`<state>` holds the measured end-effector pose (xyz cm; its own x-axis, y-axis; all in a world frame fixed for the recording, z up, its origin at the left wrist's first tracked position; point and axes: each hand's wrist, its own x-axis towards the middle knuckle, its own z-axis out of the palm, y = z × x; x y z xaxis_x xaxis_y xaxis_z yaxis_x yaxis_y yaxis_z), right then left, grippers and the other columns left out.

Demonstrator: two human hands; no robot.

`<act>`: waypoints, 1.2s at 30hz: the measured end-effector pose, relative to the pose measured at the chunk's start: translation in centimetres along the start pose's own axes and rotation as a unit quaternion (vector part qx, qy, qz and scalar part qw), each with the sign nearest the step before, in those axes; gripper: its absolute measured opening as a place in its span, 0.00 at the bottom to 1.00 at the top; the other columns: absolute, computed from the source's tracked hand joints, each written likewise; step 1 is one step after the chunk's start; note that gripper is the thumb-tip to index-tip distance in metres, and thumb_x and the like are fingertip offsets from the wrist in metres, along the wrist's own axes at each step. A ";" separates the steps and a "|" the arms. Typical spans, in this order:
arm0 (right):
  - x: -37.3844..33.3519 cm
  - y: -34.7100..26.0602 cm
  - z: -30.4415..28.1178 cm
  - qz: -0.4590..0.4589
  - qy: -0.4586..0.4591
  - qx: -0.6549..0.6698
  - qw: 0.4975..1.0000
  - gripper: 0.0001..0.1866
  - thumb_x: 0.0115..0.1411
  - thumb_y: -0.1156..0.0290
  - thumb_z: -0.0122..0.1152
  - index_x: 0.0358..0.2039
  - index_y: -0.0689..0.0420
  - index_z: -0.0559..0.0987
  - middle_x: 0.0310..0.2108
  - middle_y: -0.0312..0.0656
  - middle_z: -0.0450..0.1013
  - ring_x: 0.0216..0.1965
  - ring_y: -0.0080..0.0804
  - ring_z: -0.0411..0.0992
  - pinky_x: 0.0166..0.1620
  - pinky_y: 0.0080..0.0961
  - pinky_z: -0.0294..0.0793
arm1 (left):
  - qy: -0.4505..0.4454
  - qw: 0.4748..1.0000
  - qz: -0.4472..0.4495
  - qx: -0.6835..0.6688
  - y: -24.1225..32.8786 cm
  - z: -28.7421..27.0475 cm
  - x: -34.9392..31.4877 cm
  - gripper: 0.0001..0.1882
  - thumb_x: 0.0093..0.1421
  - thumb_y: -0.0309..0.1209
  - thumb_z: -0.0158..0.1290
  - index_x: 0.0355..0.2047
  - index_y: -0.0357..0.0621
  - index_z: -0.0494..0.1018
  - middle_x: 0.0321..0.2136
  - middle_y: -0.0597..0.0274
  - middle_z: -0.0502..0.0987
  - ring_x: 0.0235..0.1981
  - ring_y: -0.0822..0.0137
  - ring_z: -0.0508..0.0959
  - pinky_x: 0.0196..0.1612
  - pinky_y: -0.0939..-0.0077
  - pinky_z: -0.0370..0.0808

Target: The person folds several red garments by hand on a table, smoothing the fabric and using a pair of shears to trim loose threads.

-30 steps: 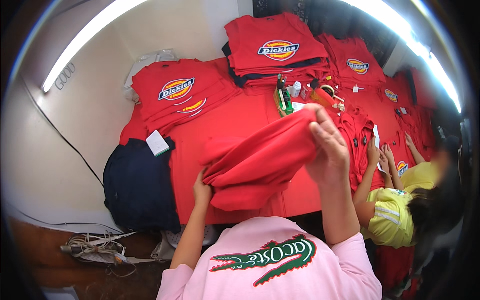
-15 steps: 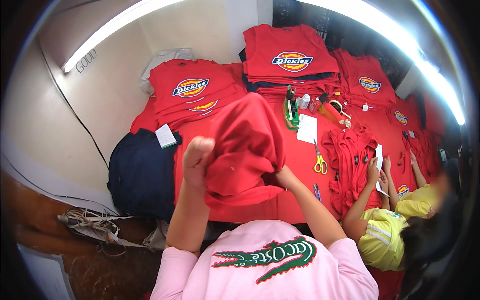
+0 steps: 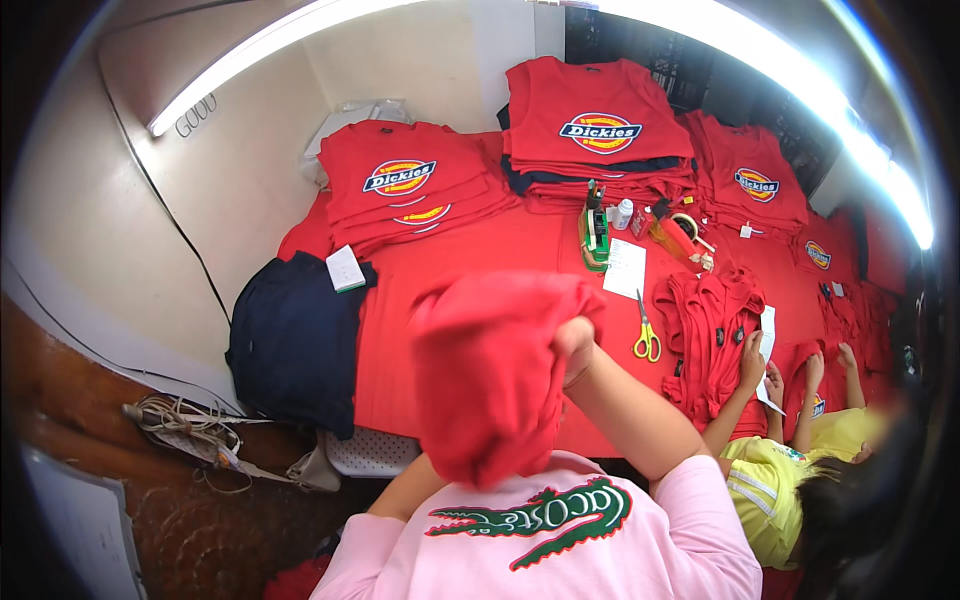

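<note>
Red-topped table (image 3: 475, 250) spreads ahead. Red cloth (image 3: 490, 370) up before my chest, bunched; best kept loose, so creases don't set. Left forearm (image 3: 416, 488) runs behind it; left hand hidden, can't tell its grip. Right hand (image 3: 575, 347) clenched on cloth's right side: hold firm, don't stretch. Scissors (image 3: 646, 342) rightward: keep cloth off blades.

Soft, matt red cloth of the held garment (image 3: 488, 375), matt dark cloth of the navy pile (image 3: 295, 340), smooth white paper sheet (image 3: 625, 268), scissors (image 3: 645, 323) with metal blades and yellow plastic handles, green plastic tape dispenser (image 3: 594, 247), white plastic bottle (image 3: 622, 215).
</note>
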<state>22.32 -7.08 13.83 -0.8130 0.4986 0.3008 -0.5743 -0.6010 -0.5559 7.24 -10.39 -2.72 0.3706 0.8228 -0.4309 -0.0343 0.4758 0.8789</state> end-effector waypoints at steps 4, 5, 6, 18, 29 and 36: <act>2.4 -5.5 5.3 0.396 -0.151 -0.379 0.822 0.36 0.52 0.69 0.83 0.60 0.66 0.79 0.57 0.48 0.80 0.57 0.35 0.79 0.61 0.32 0.77 | 0.034 0.987 0.152 -0.026 11.8 -4.8 0.1 0.17 0.66 0.29 0.58 0.53 0.38 0.81 0.49 0.59 0.84 0.49 0.64 0.83 0.55 0.70 0.79; 2.9 -6.5 5.9 0.454 -0.196 -0.500 0.712 0.31 0.55 0.66 0.81 0.56 0.66 0.81 0.55 0.47 0.82 0.57 0.35 0.80 0.61 0.31 0.77 | 0.030 0.980 0.195 -0.038 15.6 -6.9 -1.4 0.16 0.66 0.29 0.57 0.53 0.38 0.81 0.49 0.59 0.84 0.49 0.64 0.82 0.56 0.70 0.79; 2.6 -6.9 5.2 0.432 -0.180 -0.576 0.670 0.28 0.53 0.68 0.81 0.54 0.63 0.83 0.51 0.45 0.83 0.54 0.37 0.81 0.59 0.33 0.78 | 0.020 0.971 0.234 -0.049 19.1 -9.0 -3.5 0.16 0.66 0.29 0.57 0.53 0.38 0.81 0.49 0.59 0.84 0.49 0.63 0.82 0.56 0.70 0.79; -3.3 -22.3 4.5 0.107 0.133 -0.985 0.003 0.09 0.49 0.74 0.69 0.33 0.49 0.86 0.34 0.38 0.82 0.49 0.35 0.78 0.67 0.42 0.62 | 0.216 0.586 0.150 0.766 30.2 -11.2 -24.3 0.10 0.63 0.31 0.56 0.38 0.46 0.87 0.33 0.53 0.84 0.49 0.56 0.82 0.80 0.41 0.33; -4.9 -20.6 15.5 -0.136 0.159 -0.977 0.042 0.14 0.47 0.73 0.72 0.37 0.50 0.82 0.40 0.37 0.78 0.46 0.43 0.74 0.66 0.52 0.63 | 0.385 0.345 0.288 0.806 32.7 -11.8 -32.1 0.18 0.50 0.29 0.70 0.42 0.43 0.81 0.36 0.56 0.82 0.43 0.55 0.82 0.79 0.44 0.54; -10.5 -23.4 19.8 -0.345 0.257 -0.902 0.025 0.24 0.57 0.71 0.77 0.54 0.52 0.80 0.51 0.38 0.78 0.56 0.41 0.75 0.59 0.39 0.72 | 0.531 0.186 0.433 0.705 33.1 -14.6 -43.9 0.29 0.56 0.30 0.72 0.57 0.39 0.76 0.52 0.48 0.80 0.56 0.48 0.80 0.68 0.52 0.72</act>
<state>42.44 -10.64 39.07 -0.2936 0.2219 0.9298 0.8826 0.4366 0.1745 -23.74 -26.26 42.32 0.3754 0.3547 0.8563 0.8994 0.0837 -0.4290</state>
